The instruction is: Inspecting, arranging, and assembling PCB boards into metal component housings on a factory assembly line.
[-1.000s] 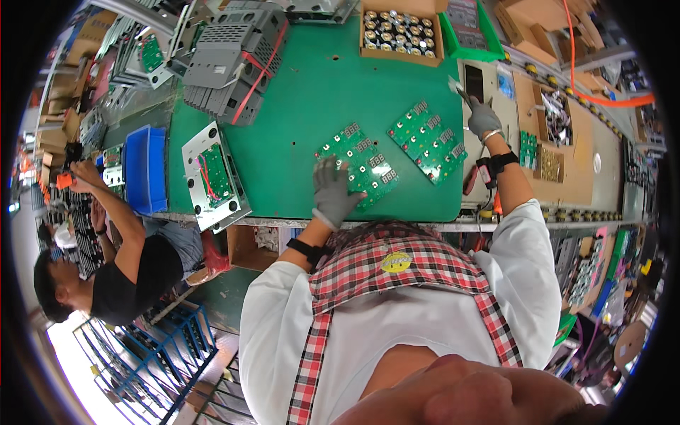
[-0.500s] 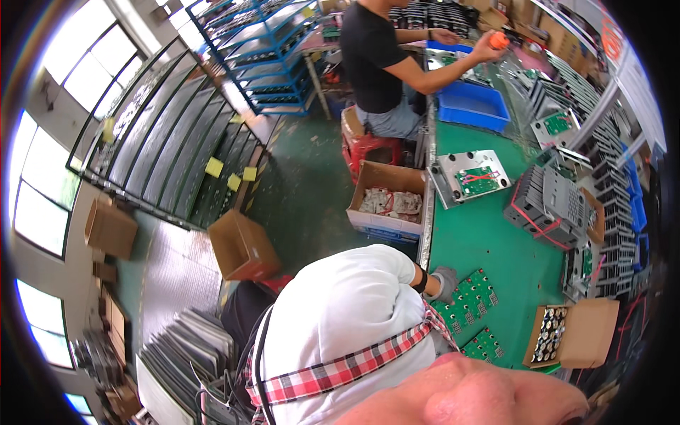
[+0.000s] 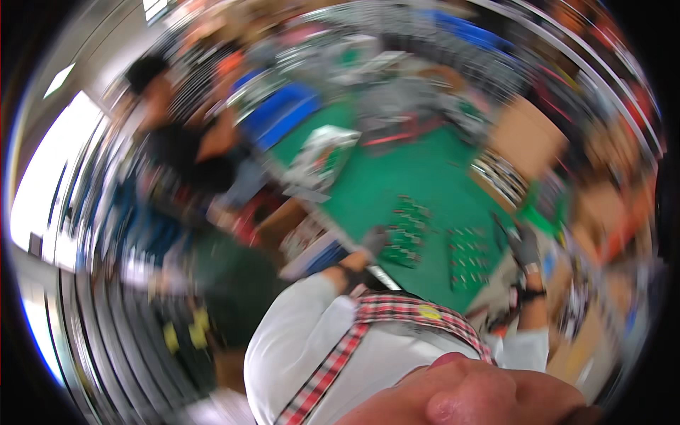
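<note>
My left hand, in a grey glove, is at the near left edge of the green bench top, against a green circuit board panel. Its fingers are smeared, so I cannot see whether they grip the panel. A second green panel lies to the right, small parts standing on it. Beyond that panel is my right hand, also grey-gloved. A thin dark shape shows by its fingers; blur hides whether it is a held tool. Both wrists have dark bands.
An open carton of small round parts stands right of the boards. Farther off are a metal plate with a circuit board, a blue bin and stacked grey housings. A co-worker sits at far left.
The view has swung right, smearing the picture. My right hand and forearm have come into sight. My left hand is still beside the circuit board panel.
</note>
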### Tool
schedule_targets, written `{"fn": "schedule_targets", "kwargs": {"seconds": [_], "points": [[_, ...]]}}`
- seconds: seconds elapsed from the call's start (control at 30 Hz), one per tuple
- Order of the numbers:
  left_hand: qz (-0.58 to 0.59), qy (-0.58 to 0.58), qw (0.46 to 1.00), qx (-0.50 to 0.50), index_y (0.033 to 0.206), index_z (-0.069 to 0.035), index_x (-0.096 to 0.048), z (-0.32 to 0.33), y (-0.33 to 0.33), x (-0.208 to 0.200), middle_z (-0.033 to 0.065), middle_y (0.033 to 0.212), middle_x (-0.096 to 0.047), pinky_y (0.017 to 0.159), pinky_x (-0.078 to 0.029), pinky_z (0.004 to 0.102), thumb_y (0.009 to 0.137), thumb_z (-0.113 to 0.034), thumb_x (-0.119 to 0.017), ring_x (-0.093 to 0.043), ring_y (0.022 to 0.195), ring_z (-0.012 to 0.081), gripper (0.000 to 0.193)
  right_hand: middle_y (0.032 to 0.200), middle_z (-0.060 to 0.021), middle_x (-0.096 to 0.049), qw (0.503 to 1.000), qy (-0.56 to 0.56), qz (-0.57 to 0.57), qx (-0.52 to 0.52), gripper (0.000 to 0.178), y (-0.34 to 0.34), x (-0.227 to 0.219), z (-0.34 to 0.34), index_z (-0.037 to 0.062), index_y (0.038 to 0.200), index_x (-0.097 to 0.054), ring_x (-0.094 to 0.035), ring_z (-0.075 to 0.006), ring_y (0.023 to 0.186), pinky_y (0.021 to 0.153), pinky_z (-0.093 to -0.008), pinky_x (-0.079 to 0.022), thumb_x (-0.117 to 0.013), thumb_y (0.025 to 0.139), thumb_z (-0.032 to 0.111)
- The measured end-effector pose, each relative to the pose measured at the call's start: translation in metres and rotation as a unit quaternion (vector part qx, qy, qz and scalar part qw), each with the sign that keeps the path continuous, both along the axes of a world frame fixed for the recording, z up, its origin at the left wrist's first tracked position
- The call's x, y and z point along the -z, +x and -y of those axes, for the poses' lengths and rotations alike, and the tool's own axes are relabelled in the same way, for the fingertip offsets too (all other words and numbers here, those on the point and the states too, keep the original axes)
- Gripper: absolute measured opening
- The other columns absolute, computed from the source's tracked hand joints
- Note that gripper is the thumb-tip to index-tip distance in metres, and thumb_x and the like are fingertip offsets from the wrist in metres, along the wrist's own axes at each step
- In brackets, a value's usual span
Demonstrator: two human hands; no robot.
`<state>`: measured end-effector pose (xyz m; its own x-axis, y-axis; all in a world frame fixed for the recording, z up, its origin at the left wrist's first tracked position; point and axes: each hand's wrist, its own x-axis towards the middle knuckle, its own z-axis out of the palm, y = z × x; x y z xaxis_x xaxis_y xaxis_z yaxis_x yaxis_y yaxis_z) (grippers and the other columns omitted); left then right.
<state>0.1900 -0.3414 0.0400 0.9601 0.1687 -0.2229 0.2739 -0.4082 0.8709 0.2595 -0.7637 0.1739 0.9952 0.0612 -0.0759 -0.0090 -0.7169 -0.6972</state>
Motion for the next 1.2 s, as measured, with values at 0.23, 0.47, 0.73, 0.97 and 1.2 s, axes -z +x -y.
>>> {"fn": "schedule_targets", "kwargs": {"seconds": [0.23,0.47,0.73,0.97,1.2], "points": [[0.013,-0.075,0.989,0.127,0.074,-0.007,-0.042,0.048,0.04,-0.107,-0.0015,0.066,-0.039,0.057,-0.036,0.0243,0.077,-0.008,-0.048,-0.037,0.062,0.0089,0.007,0.099,-0.0143,-0.059,0.988,-0.008,0.035,0.153,0.042,-0.142,-0.045,0.11,0.0101,0.113,-0.052,-0.056,-0.0294,0.089,0.082,-0.0392,-0.042,-0.05,0.073,0.019],[0.019,-0.071,0.859,0.507,0.072,-0.007,-0.04,0.129,0.057,-0.185,-0.0031,0.067,-0.032,0.053,-0.027,0.0222,0.076,-0.008,-0.047,-0.03,0.061,0.0072,0.008,0.093,-0.0071,-0.06,0.928,0.109,0.008,0.357,0.041,-0.266,-0.062,0.034,0.0102,0.114,-0.051,-0.058,-0.0204,0.083,0.074,-0.031,-0.044,-0.052,0.078,0.028],[-0.139,-0.124,0.604,0.775,0.076,-0.004,-0.046,0.269,-0.052,-0.173,-0.0005,0.069,-0.041,0.058,-0.032,0.0212,0.076,-0.011,-0.05,-0.038,0.064,0.0078,0.008,0.101,-0.0119,-0.057,0.856,0.195,0.067,0.474,0.045,-0.393,-0.061,-0.032,0.0111,0.121,-0.044,-0.056,-0.0235,0.094,0.082,-0.0314,-0.041,-0.051,0.082,0.033],[-0.195,-0.087,0.459,0.863,0.076,-0.004,-0.047,0.369,-0.14,-0.168,-0.0034,0.067,-0.041,0.057,-0.032,0.0209,0.076,-0.014,-0.052,-0.038,0.063,0.0062,0.011,0.104,-0.0102,-0.056,0.758,0.306,0.116,0.565,0.054,-0.482,-0.042,-0.051,0.0091,0.126,-0.036,-0.054,-0.0164,0.094,0.083,-0.0292,-0.042,-0.057,0.081,0.029],[-0.203,-0.069,0.352,0.911,0.079,-0.005,-0.049,0.48,-0.249,-0.153,-0.0029,0.068,-0.043,0.059,-0.032,0.0192,0.079,-0.021,-0.052,-0.039,0.064,0.0055,0.017,0.099,-0.0054,-0.056,0.676,0.326,0.258,0.608,0.045,-0.582,-0.007,0.004,0.0061,0.121,-0.042,-0.051,-0.0112,0.089,0.079,-0.0257,-0.042,-0.056,0.082,0.022]]}}
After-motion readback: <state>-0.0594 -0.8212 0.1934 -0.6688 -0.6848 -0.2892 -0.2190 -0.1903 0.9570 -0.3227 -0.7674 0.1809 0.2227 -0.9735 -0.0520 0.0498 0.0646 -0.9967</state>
